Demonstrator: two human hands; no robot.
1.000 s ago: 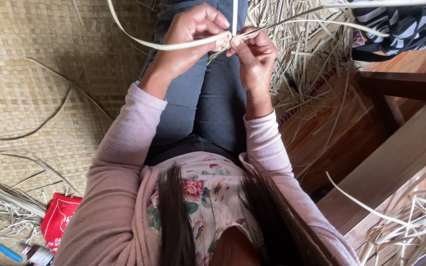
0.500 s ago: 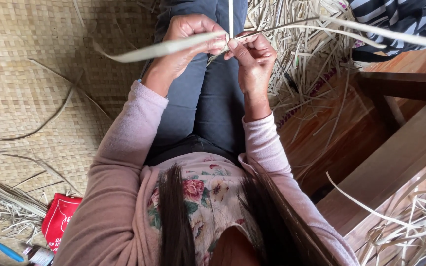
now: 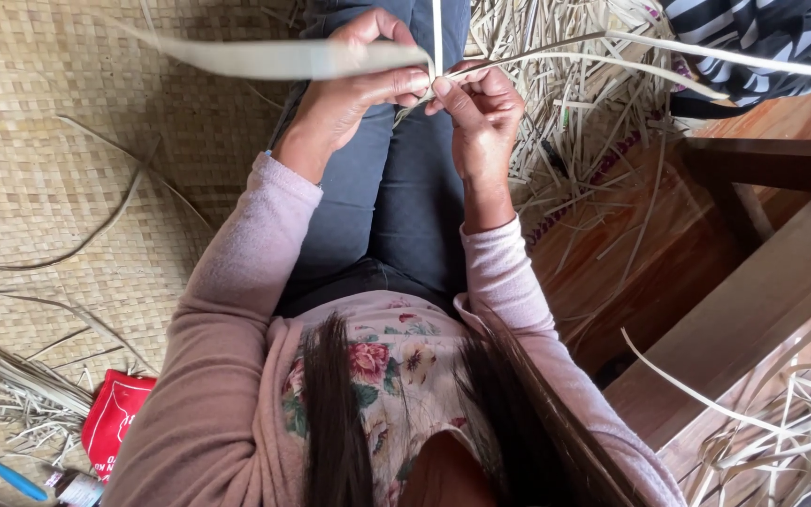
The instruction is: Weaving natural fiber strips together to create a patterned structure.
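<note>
Left hand (image 3: 359, 80) and right hand (image 3: 481, 113), both closed, pinch crossing strips (image 3: 283, 58); best kept flat and taut.

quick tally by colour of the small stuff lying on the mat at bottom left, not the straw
Red: 1, a red pouch
Blue: 1, a blue-handled tool
Dark with a pale band: 1, a small bottle, partly cut off by the frame edge
Total: 3

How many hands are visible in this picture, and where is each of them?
2. The left hand pinches pale flat strips above the lap. The right hand grips the same strips beside it, fingertips nearly touching. No other person's hand shows, though one may be out of frame.
</note>
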